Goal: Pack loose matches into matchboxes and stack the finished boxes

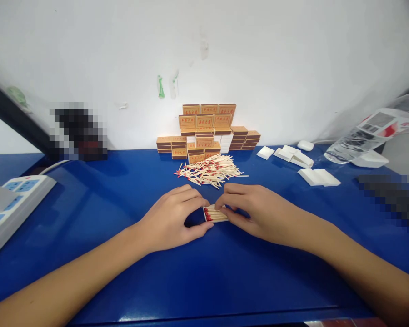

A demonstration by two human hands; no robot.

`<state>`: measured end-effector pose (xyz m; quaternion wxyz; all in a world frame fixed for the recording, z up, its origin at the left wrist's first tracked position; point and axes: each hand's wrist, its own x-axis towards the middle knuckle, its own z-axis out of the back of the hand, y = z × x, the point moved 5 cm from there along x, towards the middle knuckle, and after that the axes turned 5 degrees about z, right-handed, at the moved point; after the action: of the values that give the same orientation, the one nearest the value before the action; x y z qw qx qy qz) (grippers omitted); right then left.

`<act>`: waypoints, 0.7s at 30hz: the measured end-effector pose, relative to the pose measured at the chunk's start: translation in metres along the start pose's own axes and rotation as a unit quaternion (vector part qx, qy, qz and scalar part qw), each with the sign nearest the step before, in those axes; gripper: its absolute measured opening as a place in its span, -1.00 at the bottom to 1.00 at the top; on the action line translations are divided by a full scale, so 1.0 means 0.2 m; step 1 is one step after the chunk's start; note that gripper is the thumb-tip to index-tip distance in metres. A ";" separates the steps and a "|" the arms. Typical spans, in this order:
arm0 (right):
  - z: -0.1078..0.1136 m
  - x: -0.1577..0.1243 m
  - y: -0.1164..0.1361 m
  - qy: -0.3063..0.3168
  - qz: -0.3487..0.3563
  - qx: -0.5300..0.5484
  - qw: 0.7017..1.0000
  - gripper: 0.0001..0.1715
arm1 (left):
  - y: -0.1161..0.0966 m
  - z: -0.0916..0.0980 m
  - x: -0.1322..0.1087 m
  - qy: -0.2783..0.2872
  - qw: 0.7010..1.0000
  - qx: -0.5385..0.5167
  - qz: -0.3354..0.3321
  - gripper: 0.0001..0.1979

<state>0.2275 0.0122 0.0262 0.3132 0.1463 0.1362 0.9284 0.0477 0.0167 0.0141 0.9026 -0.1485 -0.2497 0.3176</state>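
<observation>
A small white matchbox tray (221,220) lies on the blue table, holding a row of red-tipped matches (210,213). My left hand (179,218) grips the tray's left end, with the thumb at the near side and the fingers at the far side. Over the right part of the tray, my right hand (252,209) has its fingers bent together on the matches; its fingertips cover some of them. Just beyond both hands sits a loose heap of matches (213,170), their heads pointing various ways.
Orange-brown matchboxes (204,121) are stacked against the white wall. Several white trays (318,177) lie at the right, near a clear plastic bottle (354,136) on its side. A power strip (27,195) is at the left, and a white rounded case (305,145) rests by the wall.
</observation>
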 end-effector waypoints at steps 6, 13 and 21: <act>0.02 0.00 -0.05 -0.018 -0.016 -0.005 1.000 -0.78 | 0.01 0.00 -0.01 -0.004 1.000 0.006 -0.001 -0.76; 0.00 0.06 -0.23 -0.141 -0.147 -0.047 0.978 -0.86 | 0.00 0.00 -0.01 -0.013 1.000 0.000 -0.011 -0.75; -0.05 0.12 -0.26 -0.123 -0.137 -0.070 0.980 -0.87 | 0.01 0.01 -0.01 -0.019 1.000 0.015 -0.011 -0.70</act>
<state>0.2332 0.0644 0.0033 0.4612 0.2170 0.0504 0.8589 0.0445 0.0160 0.0136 0.9032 -0.1259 -0.2633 0.3147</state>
